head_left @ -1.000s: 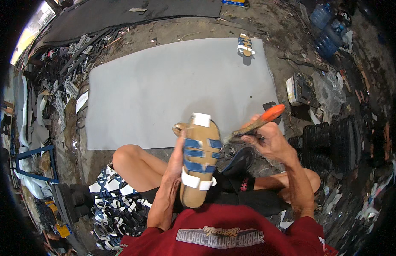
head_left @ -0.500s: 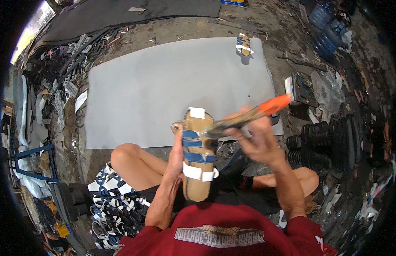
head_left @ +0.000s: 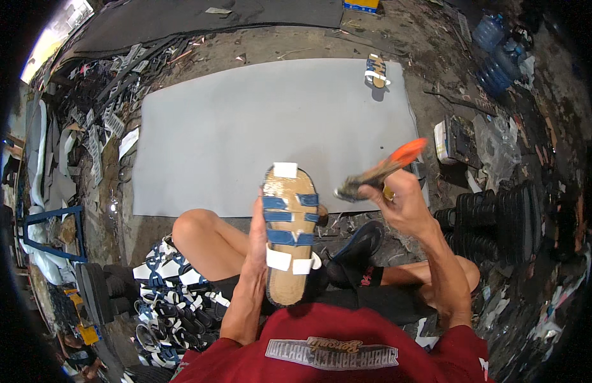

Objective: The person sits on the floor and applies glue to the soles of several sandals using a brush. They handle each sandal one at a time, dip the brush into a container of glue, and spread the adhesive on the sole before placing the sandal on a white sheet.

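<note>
My left hand (head_left: 258, 233) grips a sandal upper (head_left: 288, 217) by its left edge, with the tan underside facing up. Blue strap ends are folded across it, and white tabs lie at both ends. A shiny wet patch shows near its far end. My right hand (head_left: 401, 201) is closed around a brush with an orange handle (head_left: 407, 151). The dark, coated bristles (head_left: 352, 189) point left, apart from the sandal upper and to its right. Most of my left fingers are hidden behind the sandal upper.
A grey sheet (head_left: 245, 127) covers the floor ahead, with another sandal upper (head_left: 376, 71) at its far right corner. Many sandal uppers (head_left: 174, 313) are heaped at my left. Black soles (head_left: 500, 220) are stacked at the right, near a box (head_left: 454, 142). Scraps line both sides.
The brush has moved off the sandal upper to the right, still in my right hand. The sandal upper has shifted slightly left, showing the shiny patch at its far end.
</note>
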`<state>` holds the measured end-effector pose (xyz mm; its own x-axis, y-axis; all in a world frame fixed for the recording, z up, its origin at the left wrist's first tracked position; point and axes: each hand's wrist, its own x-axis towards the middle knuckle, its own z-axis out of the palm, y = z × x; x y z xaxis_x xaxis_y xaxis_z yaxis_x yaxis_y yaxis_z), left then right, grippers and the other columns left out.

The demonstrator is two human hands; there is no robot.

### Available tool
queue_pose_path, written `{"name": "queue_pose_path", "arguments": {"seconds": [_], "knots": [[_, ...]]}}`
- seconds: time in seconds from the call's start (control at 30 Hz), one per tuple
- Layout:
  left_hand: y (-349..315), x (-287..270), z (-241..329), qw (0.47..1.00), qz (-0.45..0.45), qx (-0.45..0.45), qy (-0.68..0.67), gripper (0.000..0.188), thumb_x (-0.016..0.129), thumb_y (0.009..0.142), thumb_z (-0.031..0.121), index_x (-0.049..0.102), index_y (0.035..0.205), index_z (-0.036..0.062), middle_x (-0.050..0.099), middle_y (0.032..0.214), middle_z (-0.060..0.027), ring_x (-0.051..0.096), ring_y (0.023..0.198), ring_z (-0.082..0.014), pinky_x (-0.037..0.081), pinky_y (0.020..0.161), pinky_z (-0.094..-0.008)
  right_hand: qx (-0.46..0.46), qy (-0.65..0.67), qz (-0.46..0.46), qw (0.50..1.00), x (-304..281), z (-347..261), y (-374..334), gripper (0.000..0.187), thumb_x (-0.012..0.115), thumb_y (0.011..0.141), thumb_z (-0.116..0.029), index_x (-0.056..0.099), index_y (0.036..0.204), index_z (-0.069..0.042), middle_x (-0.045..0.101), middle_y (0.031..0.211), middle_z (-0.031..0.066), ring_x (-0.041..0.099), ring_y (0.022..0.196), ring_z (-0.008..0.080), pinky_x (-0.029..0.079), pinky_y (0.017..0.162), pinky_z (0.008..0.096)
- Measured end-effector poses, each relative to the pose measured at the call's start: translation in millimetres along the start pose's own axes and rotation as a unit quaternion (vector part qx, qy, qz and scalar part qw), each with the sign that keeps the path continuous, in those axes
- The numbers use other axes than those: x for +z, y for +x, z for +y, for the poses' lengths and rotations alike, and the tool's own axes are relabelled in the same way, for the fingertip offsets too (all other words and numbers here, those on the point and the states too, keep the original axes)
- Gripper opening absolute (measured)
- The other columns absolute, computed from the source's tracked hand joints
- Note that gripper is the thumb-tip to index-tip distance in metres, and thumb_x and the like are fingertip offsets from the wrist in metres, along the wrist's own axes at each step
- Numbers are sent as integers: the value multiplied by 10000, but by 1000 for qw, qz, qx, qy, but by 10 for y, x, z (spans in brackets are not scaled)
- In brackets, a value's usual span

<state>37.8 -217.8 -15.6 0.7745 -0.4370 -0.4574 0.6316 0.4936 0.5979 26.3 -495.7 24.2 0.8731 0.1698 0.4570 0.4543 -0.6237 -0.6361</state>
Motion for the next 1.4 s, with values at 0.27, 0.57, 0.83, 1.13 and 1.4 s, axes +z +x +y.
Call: {"name": "queue_pose_path", "arguments": {"seconds": [0.27, 0.57, 0.83, 1.13, 1.4], "knots": [[131, -75, -59, 1000, 10, 18, -5, 669, 350, 1100, 626, 582, 1357, 54, 726, 1137, -127, 744, 939, -200, 642, 805, -362, 34, 11, -128, 991, 115, -145, -22, 237, 824, 917, -164, 762, 1101, -29, 670, 1140, 105, 666, 1014, 232, 523, 962, 377], [41, -71, 45, 997, 15, 62, -43, 687, 370, 1087, 653, 587, 1346, 55, 723, 1148, -130, 737, 932, -219, 631, 817, -386, 12, 27, -92, 995, 280, -172, -168, 170, 786, 916, -86, 747, 1065, -15, 731, 1005, 148, 688, 972, 299, 517, 927, 413], [144, 39, -110, 995, 94, 25, 0, 737, 410, 1053, 703, 573, 1382, 64, 718, 1187, -119, 732, 992, -204, 617, 879, -382, -55, 31, -24, 998, 559, -242, -92, 194, 731, 983, -151, 688, 1054, 24, 684, 950, 123, 609, 792, 243, 496, 741, 389], [195, -344, 49, 990, 9, -1, -141, 698, 441, 1041, 562, 570, 1349, -51, 717, 1176, -180, 721, 1060, -309, 594, 963, -454, 407, -160, 248, 864, 128, 2446, -1523, 602, 690, 971, -535, 733, 927, 64, 740, 909, 253, 694, 802, 448, 514, 764, 533], [149, -560, -255, 982, 18, 43, -181, 432, 558, 965, 213, 557, 1332, -17, 684, 1257, -185, 698, 1121, -309, 576, 1009, -465, 437, -380, 187, 793, 890, 2437, -1617, 537, 727, 929, -502, 781, 954, 32, 740, 909, 240, 676, 911, 442, 509, 829, 530]]}}
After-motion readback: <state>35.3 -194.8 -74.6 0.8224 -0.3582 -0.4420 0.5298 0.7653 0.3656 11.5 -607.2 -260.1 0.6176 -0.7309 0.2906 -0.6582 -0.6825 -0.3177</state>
